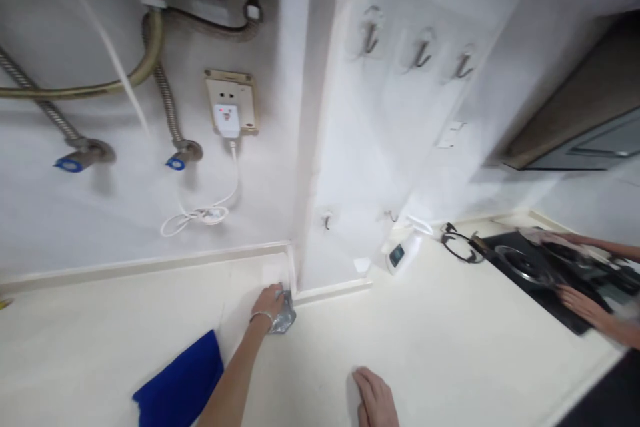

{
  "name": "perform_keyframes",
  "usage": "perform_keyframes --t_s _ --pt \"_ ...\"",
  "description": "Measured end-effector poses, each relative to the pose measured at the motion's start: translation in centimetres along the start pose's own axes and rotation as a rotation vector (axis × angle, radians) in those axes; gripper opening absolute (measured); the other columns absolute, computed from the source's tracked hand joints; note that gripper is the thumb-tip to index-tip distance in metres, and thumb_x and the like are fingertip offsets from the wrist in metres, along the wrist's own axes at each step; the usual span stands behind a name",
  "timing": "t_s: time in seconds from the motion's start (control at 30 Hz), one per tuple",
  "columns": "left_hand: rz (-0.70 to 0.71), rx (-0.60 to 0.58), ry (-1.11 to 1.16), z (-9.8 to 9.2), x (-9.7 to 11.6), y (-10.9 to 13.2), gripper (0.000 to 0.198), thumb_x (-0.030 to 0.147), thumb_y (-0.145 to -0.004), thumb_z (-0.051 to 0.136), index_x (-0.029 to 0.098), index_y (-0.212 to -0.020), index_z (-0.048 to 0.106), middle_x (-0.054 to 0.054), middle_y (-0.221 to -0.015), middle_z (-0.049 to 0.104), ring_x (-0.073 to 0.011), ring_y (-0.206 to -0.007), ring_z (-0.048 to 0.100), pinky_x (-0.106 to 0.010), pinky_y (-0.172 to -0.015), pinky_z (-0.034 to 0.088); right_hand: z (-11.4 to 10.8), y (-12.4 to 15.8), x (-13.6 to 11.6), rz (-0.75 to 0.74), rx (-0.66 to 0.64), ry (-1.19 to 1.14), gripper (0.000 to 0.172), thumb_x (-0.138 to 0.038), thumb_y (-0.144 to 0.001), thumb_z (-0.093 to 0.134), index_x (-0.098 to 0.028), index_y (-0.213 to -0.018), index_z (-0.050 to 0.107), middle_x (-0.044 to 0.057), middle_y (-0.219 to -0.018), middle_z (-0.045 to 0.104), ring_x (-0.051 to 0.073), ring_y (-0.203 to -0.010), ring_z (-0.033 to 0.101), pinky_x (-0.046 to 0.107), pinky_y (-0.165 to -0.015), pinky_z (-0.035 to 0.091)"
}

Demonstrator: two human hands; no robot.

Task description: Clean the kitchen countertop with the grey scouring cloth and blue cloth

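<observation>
Grey crumpled cloth: a small, creased wad of dull grey fabric with a faint sheen, lying on the desk at the foot of the white wall corner, just beside the raised skirting strip
Cloth axis: too bunched to show a clear long axis; its loose end points right, away from the fingers
Left hand: fingers curled down over the grey cloth, gripping it and pressing it to the desk; a thin pale bangle rings the wrist; the bare forearm runs up from the lower edge
Right hand: laid flat and palm down on the bare desk, fingers together and spread out, gripping nothing, well apart from the cloth
Cream smooth desk: a glossy, pale stone-like top with a low upstand along the wall
Bright blue soft cloth: a folded, matte piece lying on the desk just left of the left forearm
White plastic spray bottle: lying tilted near the corner, nozzle upward
Black glass hob: flat and shiny, set in the desk at the right, with round metal burner rings
Another person's hands: resting on the hob, one holding a pale rag
White tiled wall: smooth, carrying a beige socket, corrugated metal hoses and metal hooks
</observation>
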State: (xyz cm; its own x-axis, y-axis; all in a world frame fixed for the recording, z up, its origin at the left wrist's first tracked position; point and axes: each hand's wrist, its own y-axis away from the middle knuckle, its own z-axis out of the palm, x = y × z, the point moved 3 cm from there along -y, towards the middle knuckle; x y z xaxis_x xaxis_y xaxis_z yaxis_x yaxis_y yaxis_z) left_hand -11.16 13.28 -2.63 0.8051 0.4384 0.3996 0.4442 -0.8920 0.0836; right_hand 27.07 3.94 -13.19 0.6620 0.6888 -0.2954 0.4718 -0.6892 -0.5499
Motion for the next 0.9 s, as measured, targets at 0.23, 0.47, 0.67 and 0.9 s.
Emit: perform_keyframes --t_s 0.23,0.47,0.67,0.9 --pt "0.143 0.074 -0.171 0.6 0.4 5.1 0.057 0.03 -0.096 0.037 0.017 -0.149 0.05 -0.014 -0.161 0.047 -0.0253 -0.149 0.041 -0.039 -0.124 0.032 -0.9 -1.5 -1.4 0.065 0.009 -0.044 0.071 0.001 -0.07 0.046 -0.022 -0.136 0.061 0.011 -0.131 0.069 0.026 -0.116 0.067 0.042 -0.099 0.058" --pt "0.129 0.209 -0.197 7.3 -1.1 9.9 0.059 0.048 -0.098 0.037 0.028 -0.153 0.047 -0.01 -0.17 0.033 -0.0296 -0.157 0.027 -0.053 -0.128 0.024 -1.4 -2.4 -2.0 0.222 -0.195 -0.071 0.072 -0.001 -0.066 0.046 -0.02 -0.132 0.065 0.011 -0.135 0.067 0.028 -0.121 0.062 0.046 -0.107 0.05" --pt "0.133 0.205 -0.203 7.8 0.0 12.5 0.057 0.048 -0.096 0.043 0.032 -0.151 0.05 -0.009 -0.167 0.038 -0.0322 -0.156 0.03 -0.054 -0.128 0.025 -1.0 -1.9 -1.7 0.184 -0.106 -0.098 0.07 0.001 -0.067 0.044 -0.018 -0.131 0.066 0.011 -0.132 0.068 0.027 -0.12 0.062 0.046 -0.105 0.052" --pt "0.127 0.273 -0.169 7.9 0.4 15.2 0.055 0.042 -0.097 0.041 0.03 -0.149 0.054 -0.013 -0.165 0.041 -0.0336 -0.155 0.033 -0.056 -0.127 0.027 -1.0 -1.7 -2.2 0.19 -0.098 -0.119 0.073 0.0 -0.064 0.045 -0.019 -0.131 0.066 0.01 -0.132 0.068 0.026 -0.119 0.061 0.044 -0.106 0.051"
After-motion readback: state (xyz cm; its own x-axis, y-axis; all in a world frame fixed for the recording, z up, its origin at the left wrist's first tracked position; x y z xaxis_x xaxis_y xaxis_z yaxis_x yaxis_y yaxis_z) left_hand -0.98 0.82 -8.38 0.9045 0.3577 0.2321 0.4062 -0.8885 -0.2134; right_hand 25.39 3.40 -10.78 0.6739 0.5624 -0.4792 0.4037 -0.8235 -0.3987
